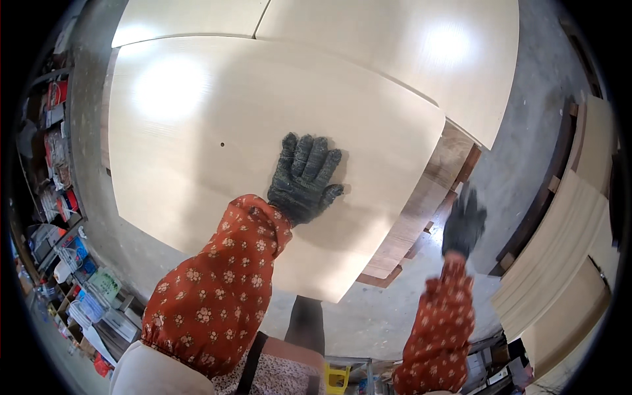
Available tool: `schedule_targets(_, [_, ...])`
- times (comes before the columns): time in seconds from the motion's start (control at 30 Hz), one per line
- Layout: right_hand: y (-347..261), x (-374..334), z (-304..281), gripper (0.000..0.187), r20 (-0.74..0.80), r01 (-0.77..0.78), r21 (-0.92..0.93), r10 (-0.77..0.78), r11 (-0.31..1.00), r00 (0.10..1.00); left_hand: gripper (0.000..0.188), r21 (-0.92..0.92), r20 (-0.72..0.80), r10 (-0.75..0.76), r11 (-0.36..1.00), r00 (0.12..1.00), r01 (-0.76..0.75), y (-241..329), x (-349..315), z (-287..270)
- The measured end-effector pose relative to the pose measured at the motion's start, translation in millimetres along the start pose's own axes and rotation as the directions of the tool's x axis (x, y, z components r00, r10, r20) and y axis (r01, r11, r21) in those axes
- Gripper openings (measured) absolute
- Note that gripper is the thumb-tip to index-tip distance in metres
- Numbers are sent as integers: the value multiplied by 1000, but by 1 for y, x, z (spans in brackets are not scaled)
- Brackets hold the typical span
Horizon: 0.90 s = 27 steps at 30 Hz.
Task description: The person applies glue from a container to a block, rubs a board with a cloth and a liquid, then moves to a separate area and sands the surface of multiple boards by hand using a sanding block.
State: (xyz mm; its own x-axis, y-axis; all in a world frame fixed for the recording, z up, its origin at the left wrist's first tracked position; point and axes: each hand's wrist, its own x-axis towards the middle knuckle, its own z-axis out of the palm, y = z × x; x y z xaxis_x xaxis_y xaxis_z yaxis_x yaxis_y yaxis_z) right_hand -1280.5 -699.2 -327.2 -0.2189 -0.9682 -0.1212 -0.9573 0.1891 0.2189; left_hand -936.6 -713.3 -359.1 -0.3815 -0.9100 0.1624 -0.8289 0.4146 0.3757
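Observation:
My left hand (305, 176), in a dark grey knit glove, lies flat with fingers spread on a pale wood-grain board (197, 178). A small dark hole (222, 144) shows in the board left of that hand. My right hand (464, 222), gloved alike, hangs off the board's right side above the floor, smeared by motion. Its fingers look stretched out, and nothing shows in them. Both forearms wear red floral sleeves. Under the board's right edge, brown wood-grain panels (411, 227) stick out.
More pale boards (368, 39) lie beyond the near one. Stacked pale panels (553, 243) stand along the right over a grey concrete floor (533, 85). Cluttered shelves (62, 191) line the left. A yellow plastic item (337, 380) sits at the lower edge.

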Motion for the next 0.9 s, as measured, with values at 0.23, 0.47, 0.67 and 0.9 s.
schedule_targets(0.23, [-54, -221, -32, 52, 328, -492, 702, 380, 515, 865, 64, 55, 91, 22, 998, 996, -28, 2, -2, 0])
schedule_targets(0.47, [-130, -333, -48, 48, 600, -680, 731, 529, -58, 600, 56, 466, -182, -168, 853, 969, 236, -97, 24, -5])
schedule_targets(0.67, [-136, -354, -57, 64, 524, -677, 720, 519, 153, 675, 42, 833, 264, -154, 535, 952, -144, -73, 120, -14])
schedule_targets(0.9, [-128, -353, -61, 58, 541, -677, 733, 541, 71, 643, 64, 384, -51, 307, 885, 950, -265, 114, 121, 86])
